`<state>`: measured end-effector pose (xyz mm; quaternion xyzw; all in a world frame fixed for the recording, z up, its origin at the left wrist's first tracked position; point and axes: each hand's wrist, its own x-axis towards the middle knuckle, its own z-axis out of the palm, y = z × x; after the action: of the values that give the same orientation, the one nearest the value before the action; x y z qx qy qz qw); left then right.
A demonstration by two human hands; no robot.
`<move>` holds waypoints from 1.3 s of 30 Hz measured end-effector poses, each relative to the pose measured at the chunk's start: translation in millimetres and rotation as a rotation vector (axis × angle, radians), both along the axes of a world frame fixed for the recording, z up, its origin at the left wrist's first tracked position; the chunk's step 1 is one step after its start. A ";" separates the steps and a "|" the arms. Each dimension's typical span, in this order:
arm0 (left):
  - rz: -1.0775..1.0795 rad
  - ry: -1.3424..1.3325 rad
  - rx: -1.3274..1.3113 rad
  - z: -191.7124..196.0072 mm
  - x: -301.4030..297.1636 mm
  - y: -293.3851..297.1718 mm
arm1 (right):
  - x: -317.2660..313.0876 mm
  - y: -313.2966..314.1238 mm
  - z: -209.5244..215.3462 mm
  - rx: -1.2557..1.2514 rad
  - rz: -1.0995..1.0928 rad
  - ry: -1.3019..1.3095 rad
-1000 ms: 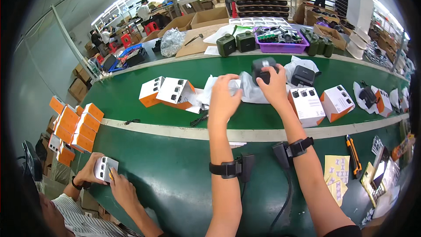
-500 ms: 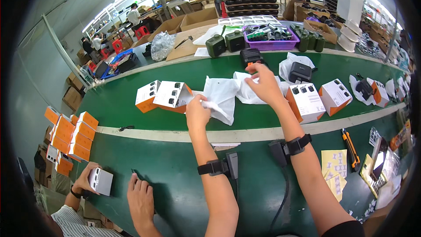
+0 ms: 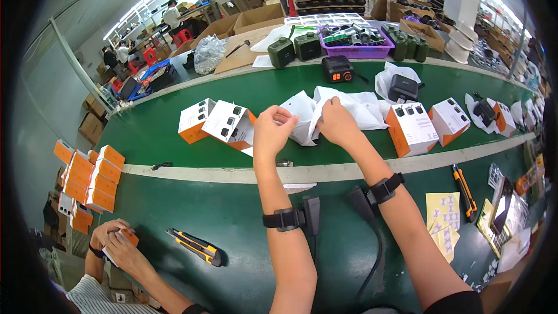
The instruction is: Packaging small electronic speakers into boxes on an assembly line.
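Shift of hold, from device to wrapping. No longer carrying the boxy black device with orange trim [image 3: 337, 70]: a second ago lifting it in the right hand, now leaving it standing at 12 o'clock near the far edge of the green belt surface [image 3: 163, 134], well apart from both hands.

Pinching instead the crumpled white soft plastic bag [image 3: 360, 107], lying mid-surface just beyond the wrists. Closing the left hand [image 3: 273, 128] to a narrow grip on the bag's near-left corner, thumb against fingertips. Closing the right hand [image 3: 337, 122] likewise on the bag's upper edge, knuckles up, fingers curled into the film, at about 2 o'clock from the left. Holding the two pinches close together; whether already parting the film, not possible to tell. Judging from this: device set aside for the moment, work now resting on the bag alone.

Around the hands:
- at 3 o'clock, just beside the bag, standing an orange-and-white cardboard box [image 3: 410, 128];
- at 9 o'clock, lying a pair of similar tilted boxes [image 3: 218, 122];
- at 7 o'clock, on the near surface, lying a yellow-and-black utility knife [image 3: 195, 246];
- at 8 o'clock, working on a small box, a co-worker's hands [image 3: 116, 238].
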<state>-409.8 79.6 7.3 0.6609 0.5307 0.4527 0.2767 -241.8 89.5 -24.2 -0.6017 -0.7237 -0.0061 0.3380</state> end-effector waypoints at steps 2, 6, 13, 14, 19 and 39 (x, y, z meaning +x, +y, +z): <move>0.196 0.137 0.088 -9.8 -1.5 2.4 | -6.5 -10.8 23.5 -0.156 -0.044 -0.040; 0.277 0.141 0.413 -43.3 5.1 15.4 | -18.7 -12.3 21.4 -0.552 0.067 -0.163; 0.315 -0.047 0.074 -49.0 9.1 20.1 | 4.9 -3.1 28.4 -0.312 0.374 0.263; 0.337 -0.124 0.015 -50.3 8.3 20.3 | 8.2 -3.5 40.5 -0.219 0.399 0.447; 0.488 0.136 0.261 -56.2 9.0 23.8 | 41.6 -37.8 113.0 0.242 0.530 1.182; -0.369 -0.192 0.122 103.0 45.0 -70.1 | 29.2 -56.8 129.9 0.569 0.108 0.853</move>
<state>-364.8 9.5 110.3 0.7163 0.3434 0.4865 0.3636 -212.6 32.7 105.6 -0.3967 -0.5210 0.0606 0.7533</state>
